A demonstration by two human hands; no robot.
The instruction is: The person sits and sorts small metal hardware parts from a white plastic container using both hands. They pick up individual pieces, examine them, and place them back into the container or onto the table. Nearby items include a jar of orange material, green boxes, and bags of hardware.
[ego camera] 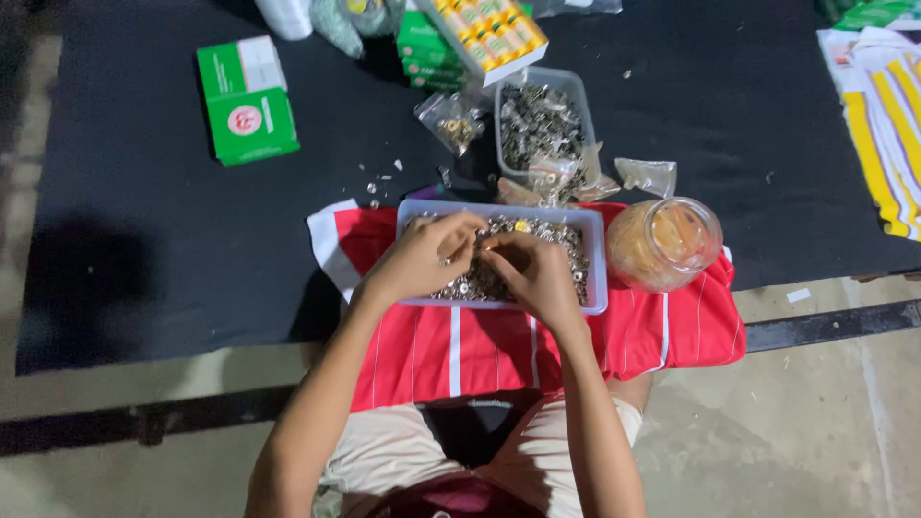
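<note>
A pale rectangular plastic tray full of several small silvery metal pieces rests on a red striped cloth at the table's near edge. Both of my hands are over the tray. My left hand and my right hand meet at the fingertips above the pieces. Each seems to pinch something tiny, but it is too small to make out. The fingers hide the middle of the tray.
A clear plastic jar with orange contents lies tipped right of the tray. Behind it stand a second tub of metal parts, small plastic bags, green boxes and a yellow-striped cloth on the black table.
</note>
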